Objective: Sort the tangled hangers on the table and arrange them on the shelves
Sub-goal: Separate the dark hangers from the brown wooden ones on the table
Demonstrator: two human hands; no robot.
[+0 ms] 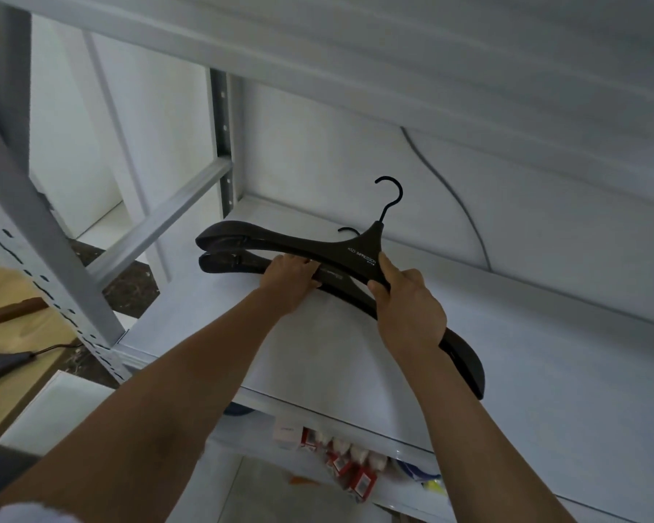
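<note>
Two black hangers are up at a white shelf (544,352). They lie one over the other, close together, and both point the same way.

The top hanger (318,245) has small white letters near its middle. Its hook (391,194) sticks up toward the white wall at the back. The bottom hanger (235,264) sits just under it. Only a little bit of the bottom hanger's hook (348,231) peeks out behind the top one. The fat left ends of both hangers sit one above the other, almost touching.

The right hand (408,311) holds the top hanger near its middle. The thumb lies along the front, by the letters, and a finger curls under the bottom edge. A long black hanger arm comes out past this hand and curves down over the front of the shelf. It is hard to tell which hanger that arm belongs to.

The left hand (289,283) is on the bottom hanger, just left of the middle. Its fingers lie on the black arm, under the top hanger. It is not clear if they wrap around it or just press on it.

A grey metal post (221,145) with holes stands at the back left corner of the shelf. Another white shelf is above. On the shelf below sit small red and white boxes (359,477).
</note>
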